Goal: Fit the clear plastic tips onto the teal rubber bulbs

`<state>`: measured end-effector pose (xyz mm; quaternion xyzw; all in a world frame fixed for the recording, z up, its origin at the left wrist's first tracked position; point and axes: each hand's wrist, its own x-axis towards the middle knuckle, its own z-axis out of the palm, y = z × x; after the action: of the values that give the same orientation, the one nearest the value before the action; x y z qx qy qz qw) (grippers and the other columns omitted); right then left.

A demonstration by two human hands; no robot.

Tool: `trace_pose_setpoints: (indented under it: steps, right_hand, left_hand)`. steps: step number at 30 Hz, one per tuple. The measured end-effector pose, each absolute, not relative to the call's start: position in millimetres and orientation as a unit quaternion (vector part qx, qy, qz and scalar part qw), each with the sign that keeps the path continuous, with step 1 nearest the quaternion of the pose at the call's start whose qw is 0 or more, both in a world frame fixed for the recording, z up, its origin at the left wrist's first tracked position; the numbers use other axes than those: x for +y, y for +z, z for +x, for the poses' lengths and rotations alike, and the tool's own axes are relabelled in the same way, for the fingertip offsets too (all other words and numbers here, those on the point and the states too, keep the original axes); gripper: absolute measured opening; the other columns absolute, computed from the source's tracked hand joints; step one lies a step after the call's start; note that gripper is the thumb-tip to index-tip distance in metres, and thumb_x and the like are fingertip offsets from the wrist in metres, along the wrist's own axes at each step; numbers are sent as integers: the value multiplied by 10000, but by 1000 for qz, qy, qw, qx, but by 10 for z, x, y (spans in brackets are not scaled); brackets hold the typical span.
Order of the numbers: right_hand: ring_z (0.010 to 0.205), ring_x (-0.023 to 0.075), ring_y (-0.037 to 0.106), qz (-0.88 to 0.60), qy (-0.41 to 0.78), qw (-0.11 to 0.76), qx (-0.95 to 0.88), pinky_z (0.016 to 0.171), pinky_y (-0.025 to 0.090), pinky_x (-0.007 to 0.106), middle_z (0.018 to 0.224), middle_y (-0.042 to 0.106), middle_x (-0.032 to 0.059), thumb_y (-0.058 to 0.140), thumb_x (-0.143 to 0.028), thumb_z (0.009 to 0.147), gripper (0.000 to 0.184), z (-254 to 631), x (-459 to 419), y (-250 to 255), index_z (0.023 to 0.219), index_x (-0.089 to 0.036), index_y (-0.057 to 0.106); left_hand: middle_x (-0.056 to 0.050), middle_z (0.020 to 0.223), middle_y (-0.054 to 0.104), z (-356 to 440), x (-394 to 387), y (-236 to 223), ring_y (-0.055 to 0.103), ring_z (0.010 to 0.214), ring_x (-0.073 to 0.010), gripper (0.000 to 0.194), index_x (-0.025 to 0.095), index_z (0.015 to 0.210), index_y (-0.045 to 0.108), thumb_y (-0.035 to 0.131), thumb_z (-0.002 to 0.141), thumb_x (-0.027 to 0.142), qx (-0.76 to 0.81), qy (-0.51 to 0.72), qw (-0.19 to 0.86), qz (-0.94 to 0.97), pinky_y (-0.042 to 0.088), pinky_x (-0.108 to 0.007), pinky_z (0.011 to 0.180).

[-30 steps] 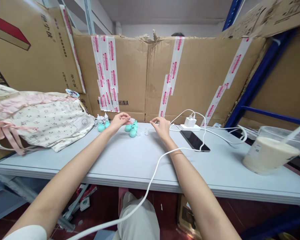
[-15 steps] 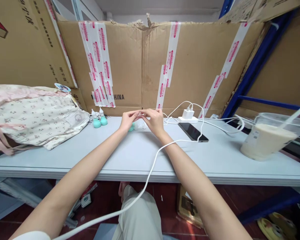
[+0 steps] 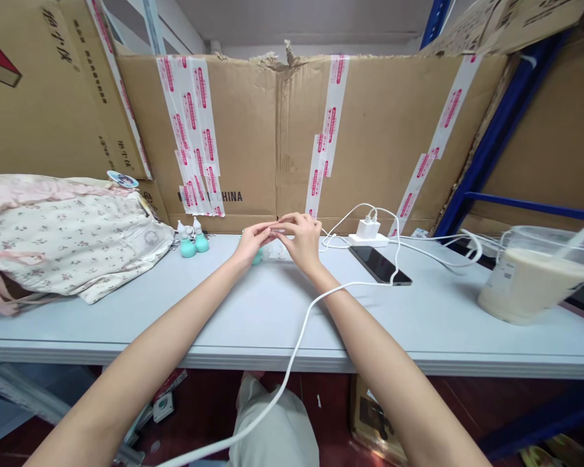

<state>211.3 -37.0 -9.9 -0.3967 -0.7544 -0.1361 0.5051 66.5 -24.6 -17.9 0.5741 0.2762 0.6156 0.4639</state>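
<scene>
Teal bulbs [image 3: 188, 248] stand on the surface [image 3: 277, 311] beside a bag [image 3: 87, 233], while the left hand [image 3: 252, 244] meets the right hand [image 3: 302, 242], fingers close together, their hold impossible to tell.

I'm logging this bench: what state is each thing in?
Left hand: fingers bent, grip unclear
Right hand: fingers bent, grip unclear
Teal bulbs at left: upright, tips fitted
Phone: flat, screen dark
Charger: cables plugged in
Drink cup: part full, straw in
Cloth bag: slumped
Cardboard panel: taped, top edge torn

The cardboard panel [image 3: 250, 143] reads "CHINA"; its preceding letters are unclear.
</scene>
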Motion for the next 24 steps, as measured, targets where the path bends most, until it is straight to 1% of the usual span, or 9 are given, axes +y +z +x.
trace_pose_setpoints:
  steps: [3,5,8,13,16,18,20,22,24]
  right_hand:
    - [965,200,493,-413,-88,527,-738,850,262,366,1042,664,18,582,-406,854,189,2104,-341,-93,922,-324,738]
    - [973,203,497,-408,-77,531,-739,866,265,373,1037,669,19,609,-413,832,177,2111,-324,-91,898,-317,743]
    - [985,207,502,-386,-95,531,-748,902,256,395,1038,677,17,627,-393,823,155,2135,-318,-92,888,-312,742]
    - [1021,219,489,-357,-138,509,-771,942,235,429,1055,677,23,582,-366,859,172,2170,-329,-97,931,-309,728]
    - [1031,226,485,-353,-144,507,-773,947,244,435,1058,672,31,574,-367,862,180,2167,-337,-95,926,-296,726]
    - [1038,234,485,-358,-137,508,-772,945,263,438,1062,664,38,578,-369,857,178,2156,-354,-85,922,-291,725]
    - [1057,237,485,-363,-130,516,-765,942,292,433,1121,631,43,585,-367,849,202,2145,-380,-66,997,-298,704]
    - [1107,243,472,-366,-124,540,-748,938,328,419,1235,554,57,588,-371,842,330,2143,-402,-42,1162,-305,628]
    - [1153,247,459,-363,-113,568,-730,930,364,399,1314,477,79,583,-380,840,480,2149,-408,-22,1307,-294,512]
  left_hand:
    - [-118,1008,709,682,-254,-171,635,1023,-253,441,126,883,725,779,596,457,270,616,472,570,450,-411,991]
    - [-117,1018,709,683,-271,-159,634,1028,-251,446,129,894,726,773,608,468,268,614,471,573,456,-399,987]
    - [-111,1045,704,666,-301,-138,633,1041,-242,444,139,922,727,780,614,455,274,609,463,583,464,-371,982]
    - [-111,1076,695,645,-334,-120,633,1046,-237,466,147,974,720,781,620,445,278,609,451,590,473,-350,973]
    - [-115,1048,704,651,-354,-112,641,1023,-236,474,133,966,721,800,598,421,283,612,445,590,473,-356,971]
    - [-114,1047,704,654,-370,-96,642,1018,-231,458,132,964,722,795,608,411,283,612,446,589,472,-353,970]
    - [-112,1044,705,651,-389,-68,645,1010,-226,446,134,965,723,791,616,403,282,614,449,585,473,-350,964]
    - [-110,1025,711,640,-409,-32,653,989,-221,435,135,954,725,794,612,395,284,619,451,576,475,-348,958]
    - [-102,974,723,618,-425,4,667,943,-209,421,136,944,727,794,613,388,290,620,455,570,479,-344,950]
